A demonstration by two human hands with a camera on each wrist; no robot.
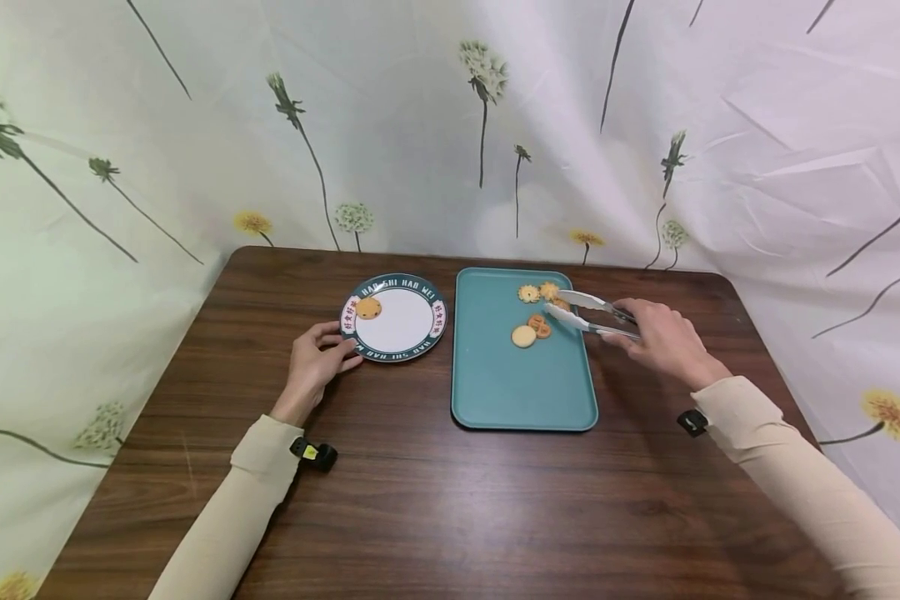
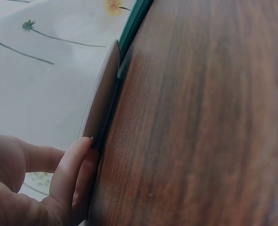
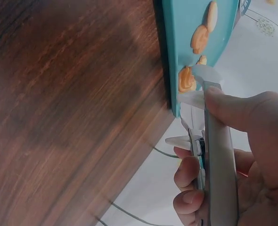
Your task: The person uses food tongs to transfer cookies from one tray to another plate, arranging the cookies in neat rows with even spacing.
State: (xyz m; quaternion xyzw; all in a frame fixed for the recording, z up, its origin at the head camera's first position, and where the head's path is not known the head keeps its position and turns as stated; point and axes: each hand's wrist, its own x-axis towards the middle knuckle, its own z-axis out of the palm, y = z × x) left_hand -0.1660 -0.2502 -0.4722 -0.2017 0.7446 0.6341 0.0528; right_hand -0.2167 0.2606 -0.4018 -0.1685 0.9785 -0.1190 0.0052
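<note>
My left hand grips the near-left rim of a round plate with a white middle and dark green lettered border. The thumb lies over the rim, and a fingertip meets the plate's edge in the left wrist view. One round speckled cookie lies on the plate's left side. My right hand holds metal tongs with pale tips. Those tips are spread over the tray's right side, around an orange-brown cookie partly hidden by them. Close by are flower-shaped cookies and a smooth round cookie.
The teal rectangular tray stands just right of the plate on a dark wooden table. Another brown cookie touches the smooth round one. Behind the table hangs a pale cloth printed with dandelions.
</note>
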